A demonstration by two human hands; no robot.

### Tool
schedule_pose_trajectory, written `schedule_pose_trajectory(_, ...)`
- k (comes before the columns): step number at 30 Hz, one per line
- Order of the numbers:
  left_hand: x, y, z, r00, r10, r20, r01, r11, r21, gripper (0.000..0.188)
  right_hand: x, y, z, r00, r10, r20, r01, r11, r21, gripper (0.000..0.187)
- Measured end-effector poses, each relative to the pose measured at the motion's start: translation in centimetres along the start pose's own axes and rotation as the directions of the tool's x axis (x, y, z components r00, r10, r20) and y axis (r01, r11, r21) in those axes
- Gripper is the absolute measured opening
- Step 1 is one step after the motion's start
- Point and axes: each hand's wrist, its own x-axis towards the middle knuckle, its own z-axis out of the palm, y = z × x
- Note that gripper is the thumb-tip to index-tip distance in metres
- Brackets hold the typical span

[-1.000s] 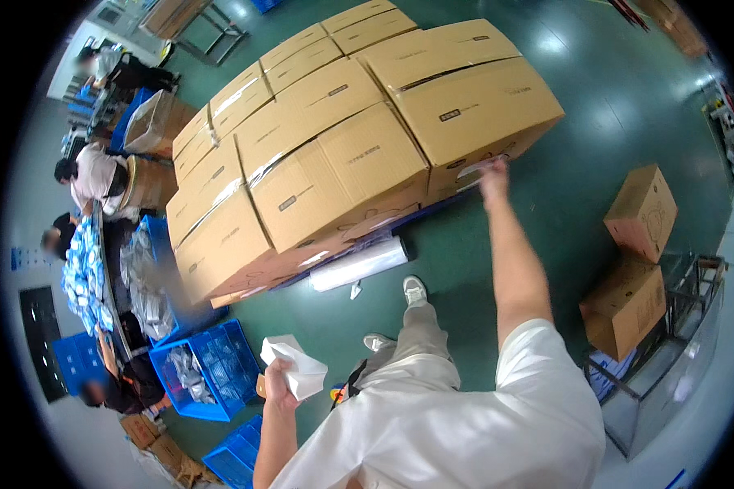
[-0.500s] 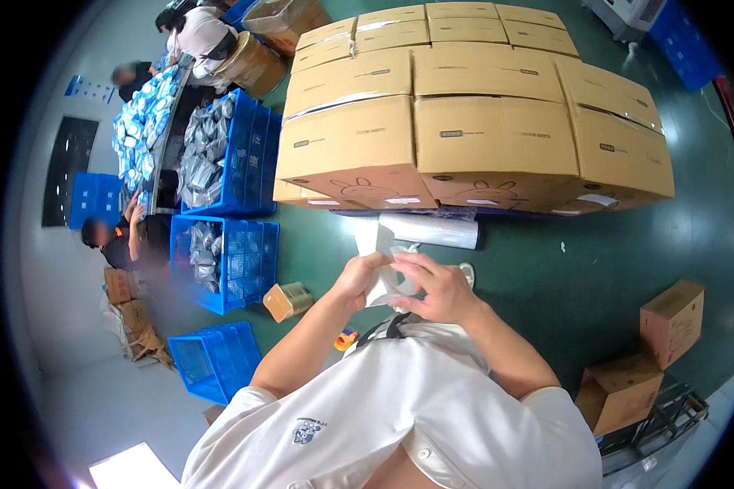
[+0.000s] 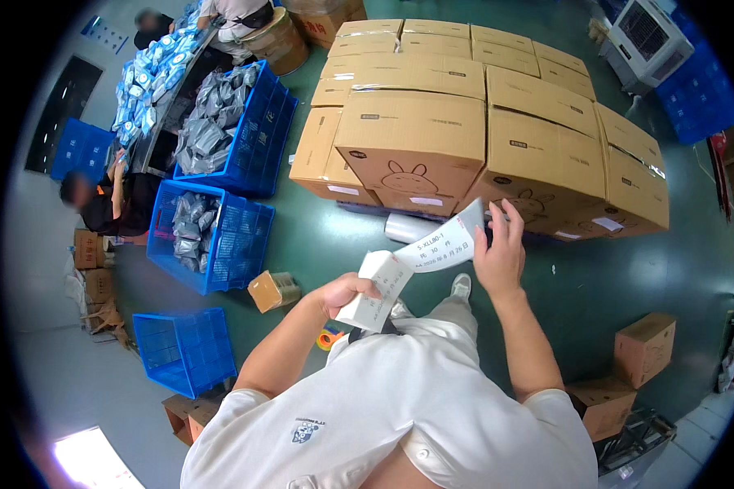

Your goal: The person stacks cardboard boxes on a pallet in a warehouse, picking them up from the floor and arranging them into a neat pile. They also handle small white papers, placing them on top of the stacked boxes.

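Note:
A folded or rolled strip of white printed labels is gripped in my left hand, at the middle in front of my body. From its top a white label stretches up to the right. The far end of that label is pinched at its edge by my right hand, beside the nearest cartons. Black print shows on the label's face, which is tilted toward me. My left fingertips are partly hidden behind the strip.
Stacked brown cartons stand ahead, with a clear film roll at their foot. Blue crates of grey packets are at the left, near people at a table of blue-white packs. A small box and an orange tape roll lie lower left.
My right hand has moved right and away from my left hand, drawing the label out from the strip. The cartons now appear farther right as the view has turned left.

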Motion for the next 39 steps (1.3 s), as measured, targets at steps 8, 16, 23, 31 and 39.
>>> schedule_pose_trajectory(8, -2.8, -0.4, -1.5, 0.998, -0.050, -0.037, 0.062, 0.839, 0.541, 0.071, -5.4, -9.3, 3.6, 0.782, -0.312, 0.539, 0.134, 0.929, 0.344, 0.034)
schedule_pose_trajectory(16, -3.8, -1.5, -4.4, 0.992, -0.122, 0.013, 0.089, 0.785, 0.613, 0.077, -7.1, -9.8, 5.2, 0.671, -0.350, 0.654, 0.058, 0.904, 0.424, 0.020)
schedule_pose_trajectory(23, -4.0, -0.8, -4.0, 0.994, -0.106, 0.001, 0.086, 0.813, 0.576, 0.075, -7.1, -11.0, 4.4, 0.724, -0.207, 0.658, -0.010, 0.950, 0.311, 0.025)
schedule_pose_trajectory(31, -2.3, -2.4, -3.2, 0.966, 0.221, -0.136, -0.048, 0.668, 0.743, 0.073, -7.3, -10.8, 5.7, 0.812, -0.164, 0.561, 0.009, 0.963, 0.268, 0.022)
schedule_pose_trajectory(39, -3.7, -1.6, -1.8, 0.973, 0.174, -0.154, 0.018, 0.603, 0.797, 0.069, -7.2, -9.5, 5.0, 0.698, -0.363, 0.617, 0.089, 0.899, 0.428, 0.016)
